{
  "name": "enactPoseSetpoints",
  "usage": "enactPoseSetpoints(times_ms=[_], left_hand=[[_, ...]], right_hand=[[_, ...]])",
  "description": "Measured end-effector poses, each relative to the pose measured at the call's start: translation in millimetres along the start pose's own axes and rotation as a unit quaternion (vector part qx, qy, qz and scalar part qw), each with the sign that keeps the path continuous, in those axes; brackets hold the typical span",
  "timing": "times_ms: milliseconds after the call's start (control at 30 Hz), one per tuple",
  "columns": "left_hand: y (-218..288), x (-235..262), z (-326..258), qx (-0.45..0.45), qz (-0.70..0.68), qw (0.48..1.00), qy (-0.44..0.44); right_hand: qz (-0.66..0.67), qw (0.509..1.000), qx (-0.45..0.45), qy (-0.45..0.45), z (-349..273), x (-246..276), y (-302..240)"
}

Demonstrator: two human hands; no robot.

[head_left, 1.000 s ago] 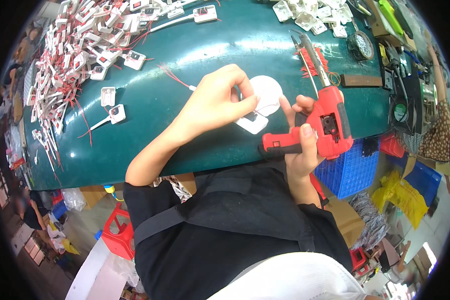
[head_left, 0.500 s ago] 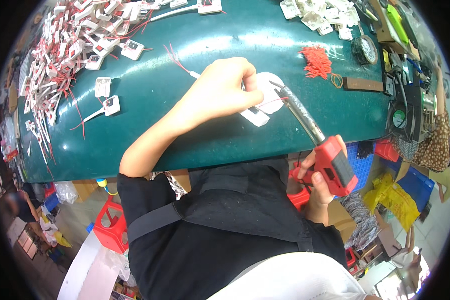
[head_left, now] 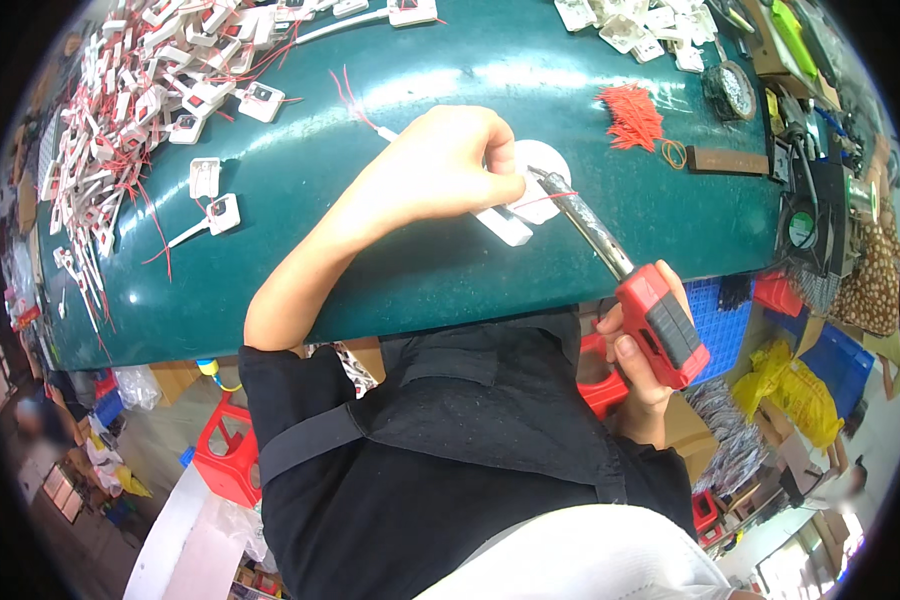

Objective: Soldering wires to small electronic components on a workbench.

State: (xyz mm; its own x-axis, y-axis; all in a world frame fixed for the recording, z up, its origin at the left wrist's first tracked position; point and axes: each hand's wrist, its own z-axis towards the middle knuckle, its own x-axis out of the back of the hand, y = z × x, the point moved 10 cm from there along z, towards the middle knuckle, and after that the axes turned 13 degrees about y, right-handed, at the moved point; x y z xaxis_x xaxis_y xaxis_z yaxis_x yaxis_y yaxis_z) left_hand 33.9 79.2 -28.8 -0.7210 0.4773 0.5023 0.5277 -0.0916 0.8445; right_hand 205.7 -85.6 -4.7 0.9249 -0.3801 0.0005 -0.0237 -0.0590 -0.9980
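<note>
My left hand (head_left: 450, 165) is closed over a small white plastic housing (head_left: 505, 226), thumb and forefinger pinched together. A white cable (head_left: 386, 133) with thin red wires runs out behind the hand. From near the thumb a red wire (head_left: 558, 196) crosses the barrel of the soldering iron. A white round disc (head_left: 547, 158) lies under the fingertips and the iron's tip. My right hand (head_left: 642, 360) grips the soldering iron (head_left: 663, 326) by its red and black body. Its dark tip is close to my left fingertips; whether it touches the part is hidden.
Many white housings with cables (head_left: 135, 110) are heaped at the far left. A housing with its cable (head_left: 222, 214) and an open white shell (head_left: 205, 177) lie apart. To the right are red wire pieces (head_left: 632, 118), a brown bar (head_left: 728, 161), a round tin (head_left: 729, 92) and white shells (head_left: 635, 30).
My right hand has brought the soldering iron slightly left, its tip closer to my left fingertips. The white housing has shifted a little left and up in the picture.
</note>
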Motion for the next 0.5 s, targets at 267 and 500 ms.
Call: enactPoseSetpoints(times_ms=[267,500], left_hand=[[-2.0,-3.6,2.8,0.018,-0.003,0.999,-0.035],[-3.3,-1.3,3.1,-0.015,-0.004,1.000,-0.022]], right_hand=[[-0.040,0.998,0.033,-0.038,7.1,-2.4,-12.6],[0.069,0.997,0.022,0.036,18.5,9.4,-20.4]])
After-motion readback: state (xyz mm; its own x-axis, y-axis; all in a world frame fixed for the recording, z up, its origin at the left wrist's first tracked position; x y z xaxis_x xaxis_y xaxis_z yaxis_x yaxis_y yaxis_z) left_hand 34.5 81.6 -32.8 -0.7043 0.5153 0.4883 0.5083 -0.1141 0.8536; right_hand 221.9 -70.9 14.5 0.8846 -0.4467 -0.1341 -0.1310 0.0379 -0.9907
